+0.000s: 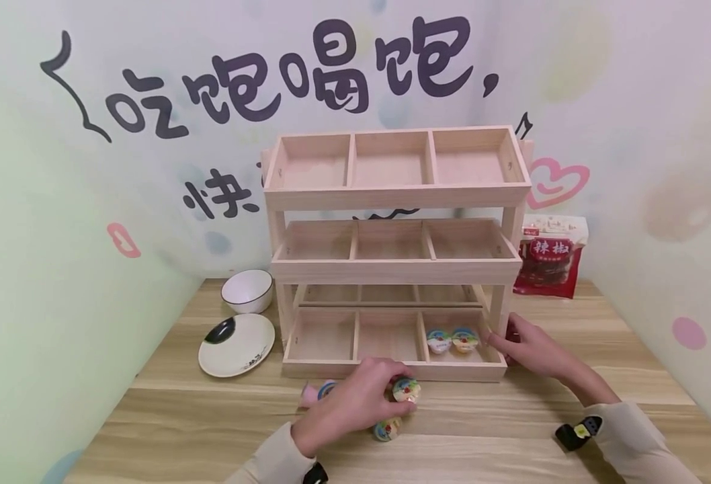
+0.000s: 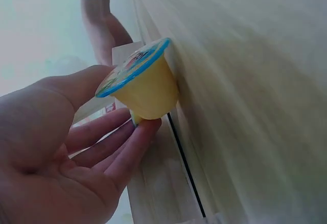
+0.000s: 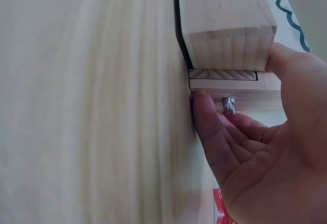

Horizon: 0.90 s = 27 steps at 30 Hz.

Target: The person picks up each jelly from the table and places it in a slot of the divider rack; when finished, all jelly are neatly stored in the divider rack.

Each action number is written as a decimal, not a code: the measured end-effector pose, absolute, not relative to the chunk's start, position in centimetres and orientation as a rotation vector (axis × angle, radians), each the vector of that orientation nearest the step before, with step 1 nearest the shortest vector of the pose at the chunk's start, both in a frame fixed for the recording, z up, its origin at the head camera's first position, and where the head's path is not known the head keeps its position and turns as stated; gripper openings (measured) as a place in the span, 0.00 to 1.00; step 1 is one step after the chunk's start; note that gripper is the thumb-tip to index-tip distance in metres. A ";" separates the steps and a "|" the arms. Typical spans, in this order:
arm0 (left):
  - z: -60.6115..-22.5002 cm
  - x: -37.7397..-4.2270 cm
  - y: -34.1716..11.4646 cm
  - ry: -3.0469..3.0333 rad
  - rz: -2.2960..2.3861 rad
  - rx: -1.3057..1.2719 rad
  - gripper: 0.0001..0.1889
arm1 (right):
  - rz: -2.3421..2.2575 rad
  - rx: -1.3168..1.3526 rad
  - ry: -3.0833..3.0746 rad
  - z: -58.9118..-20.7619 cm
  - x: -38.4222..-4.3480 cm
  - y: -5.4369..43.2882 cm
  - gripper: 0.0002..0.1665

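My left hand point(image 1: 361, 400) holds a small jelly cup point(image 1: 406, 390) between thumb and fingers, just before the wooden shelf rack point(image 1: 394, 372). In the left wrist view that cup point(image 2: 150, 91) is yellow with a blue-rimmed lid and tilts sideways. Another jelly cup point(image 1: 387, 430) lies on the table below the hand, and a blue-rimmed cup point(image 1: 326, 388) is partly hidden behind it. My right hand point(image 1: 531, 346) grips the rack's lower right corner; in the right wrist view its thumb touches the tray point(image 3: 230, 45) and its fingers bend beside a metal screw point(image 3: 228, 104).
Two jelly cups point(image 1: 464, 340) sit in the bottom tray's right compartment. Left of the rack are a white bowl point(image 1: 246, 290) and a plate point(image 1: 243, 349) with a black patch. A red food bag point(image 1: 550, 259) stands behind it at right. Walls close off the back and sides.
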<state>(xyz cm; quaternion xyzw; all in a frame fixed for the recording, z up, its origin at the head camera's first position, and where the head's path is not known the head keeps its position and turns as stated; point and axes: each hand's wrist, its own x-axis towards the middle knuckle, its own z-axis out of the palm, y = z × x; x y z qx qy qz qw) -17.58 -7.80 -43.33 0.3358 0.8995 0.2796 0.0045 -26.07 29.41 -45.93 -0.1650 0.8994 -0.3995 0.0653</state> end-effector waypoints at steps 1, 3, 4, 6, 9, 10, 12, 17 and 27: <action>-43.3 -17.6 -7.8 2.817 0.870 1.057 0.21 | -1.212 -0.502 2.710 -45.9 -26.1 29.4 0.44; -43.3 -17.8 -7.8 2.818 0.858 1.064 0.21 | -1.213 -0.506 2.704 -45.7 -26.1 29.4 0.44; -43.3 -17.8 -7.8 2.814 0.859 1.067 0.21 | -1.209 -0.509 2.706 -45.6 -26.0 29.4 0.43; -43.4 -17.9 -7.9 2.803 0.866 1.071 0.21 | -1.185 -0.515 2.720 -45.5 -26.0 29.4 0.42; -43.6 -18.0 -7.9 2.775 0.897 1.076 0.21 | -1.158 -0.523 2.740 -45.3 -26.0 29.3 0.39; -43.6 -18.0 -8.0 2.765 0.914 1.077 0.21 | -1.150 -0.537 2.752 -45.3 -26.0 29.2 0.37; -43.7 -18.0 -8.1 2.752 0.944 1.084 0.21 | -1.144 -0.540 2.770 -45.2 -26.0 29.1 0.35; -43.5 -17.9 -8.4 2.732 1.002 1.108 0.20 | -1.118 -0.546 2.822 -45.1 -26.2 28.9 0.31; -41.2 -19.3 -9.0 2.702 1.193 1.079 0.23 | -1.074 -0.555 2.859 -44.7 -26.1 29.3 0.28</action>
